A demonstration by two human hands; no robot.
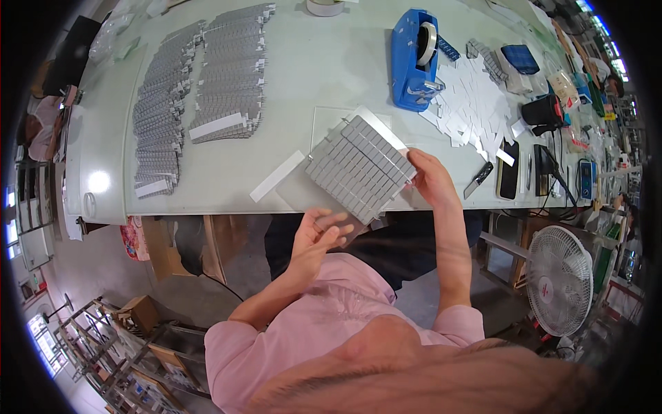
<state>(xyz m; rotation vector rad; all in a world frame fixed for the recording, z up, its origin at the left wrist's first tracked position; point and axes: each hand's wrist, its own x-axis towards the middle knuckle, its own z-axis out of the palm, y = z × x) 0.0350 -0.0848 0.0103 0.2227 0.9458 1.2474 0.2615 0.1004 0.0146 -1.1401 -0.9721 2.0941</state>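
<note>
A grey panel (360, 165), marked in a grid of small rectangular cells with little tabs at its edges, is tilted above the near table edge. My right hand (434, 181) is closed on the panel's right edge, with the thumb side against it. A white strip (383, 131) shows along the panel's upper right side. Just below the panel's lower left corner, my left hand (321, 234) has its fingers apart and slightly curled, seemingly behind or beside a clear sheet. A loose white strip (277, 176) lies left of the panel.
Two long rows of overlapping grey gridded pieces (231, 76) lie at the left. A blue tape dispenser (412, 62) stands behind the panel, beside a heap of white strips (472, 100). A utility knife (478, 181) and a phone (508, 170) lie right. A fan (560, 279) stands near the table.
</note>
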